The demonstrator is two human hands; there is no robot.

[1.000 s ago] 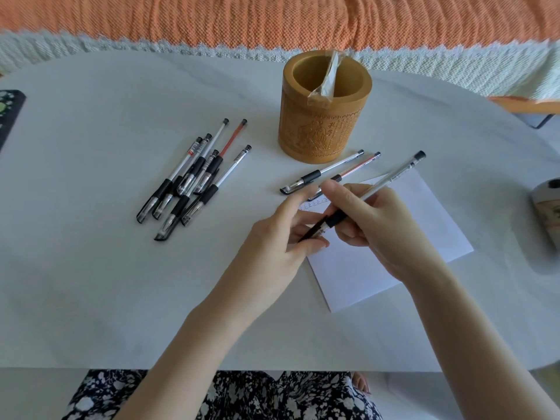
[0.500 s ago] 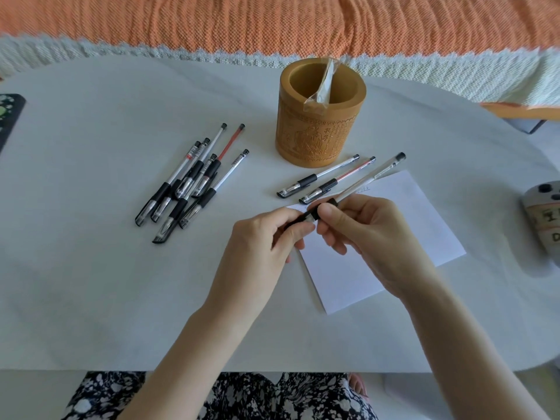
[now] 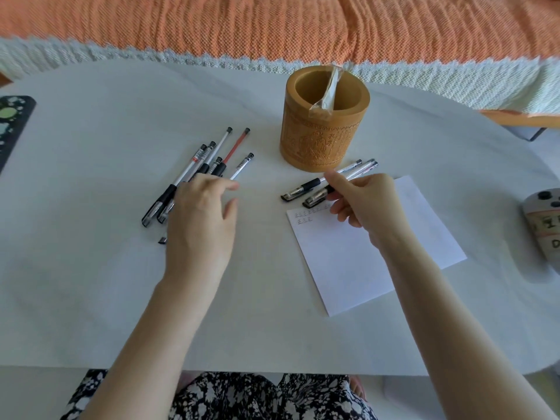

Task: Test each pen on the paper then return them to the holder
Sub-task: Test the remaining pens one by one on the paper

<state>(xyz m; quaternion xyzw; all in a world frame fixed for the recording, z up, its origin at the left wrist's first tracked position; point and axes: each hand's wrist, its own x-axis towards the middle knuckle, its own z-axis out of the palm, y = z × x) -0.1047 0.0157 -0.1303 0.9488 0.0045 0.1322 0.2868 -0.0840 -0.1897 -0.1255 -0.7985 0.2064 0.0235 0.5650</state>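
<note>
A carved bamboo holder [image 3: 318, 144] stands at the back of the white table, with only a clear plastic wrapper [image 3: 326, 93] in it. My right hand [image 3: 368, 204] pinches a capped pen [image 3: 365, 166], held low beside two pens [image 3: 300, 190] that lie in front of the holder. Just below them lies the white paper [image 3: 363, 259], with small scribbles [image 3: 304, 218] at its top left corner. My left hand [image 3: 201, 219] hovers with fingers apart over a pile of several pens [image 3: 212, 160] on the left and hides part of the pile.
A dark patterned object [image 3: 12, 125] lies at the table's left edge and a grey rounded object [image 3: 544, 225] at the right edge. An orange blanket [image 3: 272, 25] with white trim runs behind the table. The table's front edge is close to my lap.
My left hand let go of the pen and moved left over the pile. My right hand carried the pen down and back beside the two lying pens.
</note>
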